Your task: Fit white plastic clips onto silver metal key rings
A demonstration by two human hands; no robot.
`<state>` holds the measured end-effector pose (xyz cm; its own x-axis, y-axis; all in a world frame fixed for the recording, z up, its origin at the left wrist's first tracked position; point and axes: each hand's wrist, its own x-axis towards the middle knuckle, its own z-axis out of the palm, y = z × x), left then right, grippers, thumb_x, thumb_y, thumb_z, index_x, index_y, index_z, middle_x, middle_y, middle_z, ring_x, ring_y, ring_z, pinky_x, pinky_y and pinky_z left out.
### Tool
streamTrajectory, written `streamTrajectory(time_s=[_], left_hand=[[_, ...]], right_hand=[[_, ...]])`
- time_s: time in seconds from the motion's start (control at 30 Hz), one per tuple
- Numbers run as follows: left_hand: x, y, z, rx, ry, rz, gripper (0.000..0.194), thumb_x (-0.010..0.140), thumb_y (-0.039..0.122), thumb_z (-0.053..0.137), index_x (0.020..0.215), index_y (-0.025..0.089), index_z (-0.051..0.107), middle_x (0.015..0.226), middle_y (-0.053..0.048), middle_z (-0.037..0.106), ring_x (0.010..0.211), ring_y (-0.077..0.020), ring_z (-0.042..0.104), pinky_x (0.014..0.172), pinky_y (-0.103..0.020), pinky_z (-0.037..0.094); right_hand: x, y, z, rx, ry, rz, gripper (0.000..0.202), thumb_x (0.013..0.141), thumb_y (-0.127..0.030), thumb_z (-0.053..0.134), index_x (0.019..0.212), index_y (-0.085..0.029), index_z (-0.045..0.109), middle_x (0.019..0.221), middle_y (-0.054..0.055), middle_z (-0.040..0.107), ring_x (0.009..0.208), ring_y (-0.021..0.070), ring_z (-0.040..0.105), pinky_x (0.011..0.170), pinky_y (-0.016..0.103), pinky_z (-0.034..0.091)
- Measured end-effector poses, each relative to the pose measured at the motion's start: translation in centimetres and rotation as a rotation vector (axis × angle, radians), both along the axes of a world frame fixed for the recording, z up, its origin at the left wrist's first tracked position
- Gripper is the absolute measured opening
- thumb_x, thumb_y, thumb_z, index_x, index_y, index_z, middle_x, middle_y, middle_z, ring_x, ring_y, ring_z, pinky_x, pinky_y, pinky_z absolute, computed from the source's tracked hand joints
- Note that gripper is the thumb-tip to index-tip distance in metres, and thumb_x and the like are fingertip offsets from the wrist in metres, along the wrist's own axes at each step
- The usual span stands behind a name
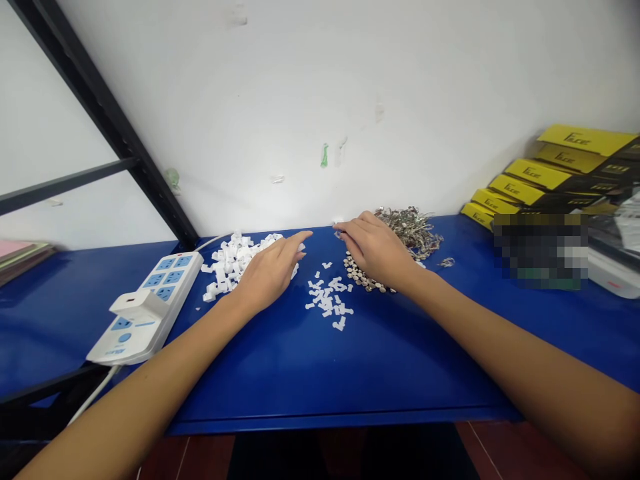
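My left hand (pixel 270 272) is over the right side of a heap of small white blocky pieces (pixel 233 257), its fingers stretched out and nothing visible in them. Across from it, my right hand (pixel 373 248) has its fingertips pressed together. Something small and shiny shows at those fingertips, too small to name. Under and beside my right hand lie many small round metallic discs (pixel 356 275). Behind it rises a tangled heap of thin metal pieces (pixel 413 230). Between the hands, nearer to me, small flat white scraps (pixel 330 297) are scattered on the blue table (pixel 320 373).
A white power strip (pixel 167 287) with a plugged-in charger (pixel 137 305) stands at the left. Black metal shelving posts (pixel 107 100) rise behind it. Yellow and black boxes (pixel 530 173) are stacked at the right, by a blurred-out patch. A white wall closes the back.
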<state>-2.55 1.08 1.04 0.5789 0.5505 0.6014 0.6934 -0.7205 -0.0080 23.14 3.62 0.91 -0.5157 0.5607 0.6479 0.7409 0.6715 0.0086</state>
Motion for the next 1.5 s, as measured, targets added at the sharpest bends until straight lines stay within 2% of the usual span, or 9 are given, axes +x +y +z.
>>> streamTrajectory(time_s=[0.23, 0.4, 0.63, 0.87, 1.07, 1.17, 1.27, 1.4, 1.5], left_hand=[[-0.03, 0.03, 0.0, 0.053, 0.009, -0.006, 0.031, 0.109, 0.025, 0.045, 0.137, 0.019, 0.054, 0.098, -0.009, 0.075, 0.09, -0.0218, 0.072, 0.077, -0.035, 0.058], [0.2, -0.28, 0.38, 0.069, -0.005, 0.027, 0.03, 0.109, 0.021, 0.039, 0.133, 0.017, 0.058, 0.102, -0.01, 0.074, 0.09, -0.0225, 0.068, 0.076, -0.035, 0.055], [0.2, -0.33, 0.55, 0.079, -0.036, 0.048, 0.033, 0.108, 0.022, 0.044, 0.14, 0.017, 0.052, 0.111, -0.012, 0.072, 0.101, -0.0256, 0.066, 0.086, -0.038, 0.054], [0.29, -0.22, 0.32, 0.002, -0.069, 0.016, 0.036, 0.11, 0.021, 0.037, 0.144, 0.019, 0.048, 0.113, -0.012, 0.071, 0.103, -0.0243, 0.07, 0.087, -0.038, 0.057], [0.4, -0.57, 0.4, -0.139, -0.126, 0.033, 0.041, 0.111, 0.029, 0.038, 0.151, 0.019, 0.04, 0.125, -0.015, 0.073, 0.105, -0.0247, 0.075, 0.084, -0.037, 0.06], [0.29, -0.65, 0.48, -0.151, -0.133, 0.061, 0.042, 0.111, 0.033, 0.036, 0.15, 0.02, 0.041, 0.116, -0.012, 0.076, 0.097, -0.0233, 0.077, 0.078, -0.034, 0.059], [0.18, -0.61, 0.49, -0.055, -0.099, 0.088, 0.04, 0.111, 0.04, 0.037, 0.143, 0.019, 0.049, 0.096, -0.007, 0.077, 0.079, -0.0205, 0.075, 0.065, -0.029, 0.053], [0.17, -0.61, 0.53, 0.058, -0.078, 0.087, 0.036, 0.111, 0.046, 0.037, 0.121, 0.019, 0.059, 0.074, -0.001, 0.07, 0.061, -0.0169, 0.068, 0.055, -0.027, 0.042], [0.2, -0.74, 0.74, 0.025, -0.092, 0.073, 0.034, 0.111, 0.044, 0.034, 0.113, 0.02, 0.057, 0.068, 0.001, 0.065, 0.058, -0.0165, 0.064, 0.054, -0.026, 0.04]], right_hand=[[-0.01, -0.11, 0.06, -0.016, 0.019, 0.016, 0.044, 0.106, -0.024, 0.031, 0.13, -0.013, 0.067, 0.108, 0.018, 0.074, 0.102, 0.0336, 0.057, 0.09, 0.051, 0.051], [-0.15, -0.16, 0.07, -0.012, 0.032, 0.019, 0.044, 0.106, -0.025, 0.032, 0.129, -0.011, 0.067, 0.109, 0.018, 0.074, 0.103, 0.0336, 0.057, 0.092, 0.052, 0.051], [-0.16, -0.2, 0.1, -0.013, 0.06, 0.034, 0.044, 0.107, -0.026, 0.033, 0.128, -0.01, 0.068, 0.107, 0.018, 0.074, 0.103, 0.0327, 0.058, 0.092, 0.051, 0.051], [-0.25, -0.14, -0.13, -0.007, 0.061, 0.047, 0.043, 0.106, -0.026, 0.033, 0.127, -0.013, 0.068, 0.108, 0.017, 0.074, 0.103, 0.0321, 0.058, 0.093, 0.051, 0.051], [-0.33, -0.32, 0.09, -0.021, 0.056, 0.045, 0.042, 0.106, -0.024, 0.035, 0.127, -0.014, 0.069, 0.106, 0.017, 0.074, 0.103, 0.0323, 0.058, 0.091, 0.05, 0.052], [-0.3, -0.33, 0.13, -0.032, 0.056, 0.045, 0.042, 0.105, -0.024, 0.036, 0.127, -0.014, 0.07, 0.106, 0.017, 0.074, 0.104, 0.0325, 0.059, 0.091, 0.051, 0.052], [-0.26, -0.26, 0.05, -0.034, 0.051, 0.043, 0.041, 0.106, -0.024, 0.036, 0.126, -0.014, 0.07, 0.106, 0.016, 0.074, 0.104, 0.0318, 0.058, 0.093, 0.049, 0.052], [-0.24, -0.19, -0.07, -0.03, 0.054, 0.054, 0.041, 0.106, -0.024, 0.036, 0.124, -0.011, 0.069, 0.104, 0.017, 0.074, 0.103, 0.0316, 0.058, 0.093, 0.048, 0.052], [-0.27, -0.18, -0.07, -0.037, 0.054, 0.055, 0.04, 0.105, -0.024, 0.036, 0.124, -0.013, 0.07, 0.104, 0.017, 0.074, 0.102, 0.0319, 0.058, 0.092, 0.049, 0.052]])
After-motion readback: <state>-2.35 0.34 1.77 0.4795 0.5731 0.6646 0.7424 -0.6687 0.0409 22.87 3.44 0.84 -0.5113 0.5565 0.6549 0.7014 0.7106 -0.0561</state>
